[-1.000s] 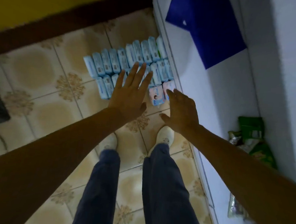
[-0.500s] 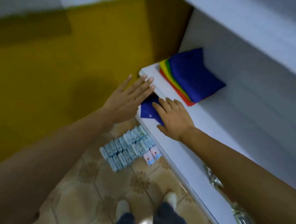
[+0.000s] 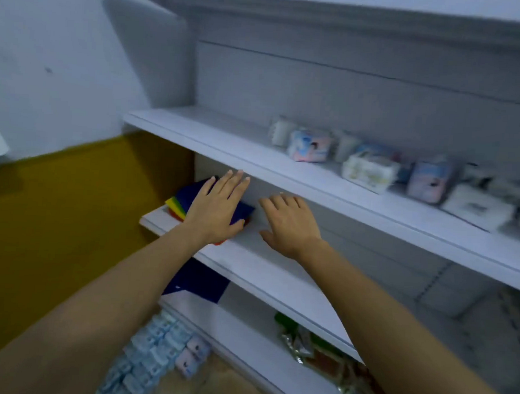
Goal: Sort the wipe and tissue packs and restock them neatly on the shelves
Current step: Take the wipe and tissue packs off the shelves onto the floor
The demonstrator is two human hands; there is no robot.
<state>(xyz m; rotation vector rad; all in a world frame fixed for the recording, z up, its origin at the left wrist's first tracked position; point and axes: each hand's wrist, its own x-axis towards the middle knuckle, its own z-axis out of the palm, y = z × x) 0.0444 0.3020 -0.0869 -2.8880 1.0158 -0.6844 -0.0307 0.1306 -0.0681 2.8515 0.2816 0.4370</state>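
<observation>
While L hand (image 3: 214,212) overlaps blue sheets (image 3: 192,191), pack (image 3: 309,146) print blurred

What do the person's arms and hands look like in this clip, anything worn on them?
The left arm and right arm are bare as far as the frame shows, no sleeves in view. The left hand and right hand wear no gloves; no watch, bracelet or ring is visible.

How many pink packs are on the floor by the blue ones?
2. One pink pack lies at the shelf-side end of the blue packs, the second pink pack right beside it, nearer. The left forearm covers some packs, so more may be hidden.
</observation>
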